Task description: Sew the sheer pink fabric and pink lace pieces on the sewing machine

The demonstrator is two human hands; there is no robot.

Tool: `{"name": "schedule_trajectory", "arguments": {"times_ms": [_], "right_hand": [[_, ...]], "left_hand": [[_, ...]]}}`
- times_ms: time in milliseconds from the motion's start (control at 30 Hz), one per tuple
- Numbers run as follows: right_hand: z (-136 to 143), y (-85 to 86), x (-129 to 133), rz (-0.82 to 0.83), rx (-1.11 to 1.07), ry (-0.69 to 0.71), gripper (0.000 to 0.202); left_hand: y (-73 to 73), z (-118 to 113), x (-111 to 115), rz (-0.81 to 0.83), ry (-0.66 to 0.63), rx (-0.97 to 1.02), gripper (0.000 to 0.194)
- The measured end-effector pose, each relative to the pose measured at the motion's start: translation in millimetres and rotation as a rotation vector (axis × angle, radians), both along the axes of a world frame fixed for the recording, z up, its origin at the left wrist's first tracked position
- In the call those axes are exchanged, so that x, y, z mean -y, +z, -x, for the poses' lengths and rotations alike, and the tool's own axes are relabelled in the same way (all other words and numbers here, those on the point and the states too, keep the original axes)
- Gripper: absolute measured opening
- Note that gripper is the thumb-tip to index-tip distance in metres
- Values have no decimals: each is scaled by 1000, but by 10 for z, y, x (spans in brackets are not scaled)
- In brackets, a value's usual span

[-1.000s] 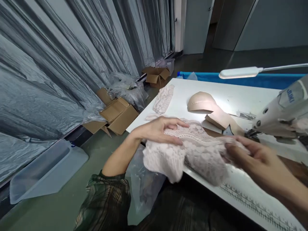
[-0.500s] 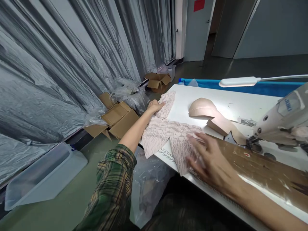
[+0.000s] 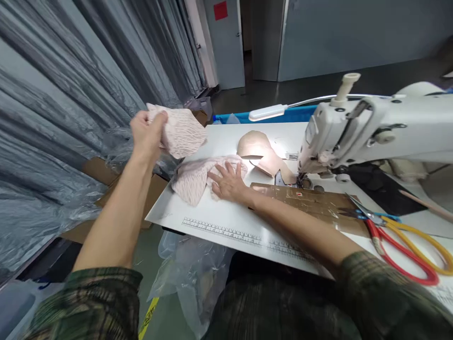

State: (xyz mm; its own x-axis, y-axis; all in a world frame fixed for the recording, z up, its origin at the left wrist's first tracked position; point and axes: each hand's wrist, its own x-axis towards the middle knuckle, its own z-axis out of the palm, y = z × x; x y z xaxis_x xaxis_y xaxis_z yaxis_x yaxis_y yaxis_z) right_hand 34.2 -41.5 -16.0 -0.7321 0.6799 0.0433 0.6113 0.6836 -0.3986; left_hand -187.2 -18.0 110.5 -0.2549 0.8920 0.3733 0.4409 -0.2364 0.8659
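Note:
My left hand [image 3: 148,134] is raised above the table's left end, thumb and fingers pinched on a pale pink lace piece [image 3: 184,132] that hangs out to the right. On the table lies another pale pink lace piece [image 3: 193,182]. My right hand [image 3: 230,182] rests flat on its right part, fingers spread. Just beyond that hand sits a beige bra cup [image 3: 255,142], with a beige fabric piece [image 3: 274,163] running from it to the sewing machine's foot. Whether the two lace pieces are joined cannot be made out.
A white sewing machine [image 3: 354,127] stands on the right, under a lamp [image 3: 269,112]. Brown taped board [image 3: 307,203] lies before it, with red-and-yellow-handled scissors [image 3: 399,241]. A printed ruler [image 3: 230,232] runs along the front edge of the white table [image 3: 166,208]. Plastic bags hang below.
My left hand has lifted its lace up and leftward off the table. My right hand has settled flat on the other lace, which now lies farther from the front edge. The view has turned right.

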Motion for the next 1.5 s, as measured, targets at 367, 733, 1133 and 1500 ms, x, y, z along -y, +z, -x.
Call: {"name": "schedule_trajectory", "arguments": {"times_ms": [367,733,1133,1500], "right_hand": [[-1153,161,298,191,-295,-165,39],[-2070,218,622,666,-397,121,37],[-2313,199,389,572,-291,-125,27],[-2374,273,556,643,-565,-171,30]], "left_hand": [[138,-1098,1206,429,-588,0,33],[-629,-1851,723,473,-1069,-277,28],[-855,-1597,716,484,-942,-604,74],[-822,-1714,805,380,-962,-542,55]]}}
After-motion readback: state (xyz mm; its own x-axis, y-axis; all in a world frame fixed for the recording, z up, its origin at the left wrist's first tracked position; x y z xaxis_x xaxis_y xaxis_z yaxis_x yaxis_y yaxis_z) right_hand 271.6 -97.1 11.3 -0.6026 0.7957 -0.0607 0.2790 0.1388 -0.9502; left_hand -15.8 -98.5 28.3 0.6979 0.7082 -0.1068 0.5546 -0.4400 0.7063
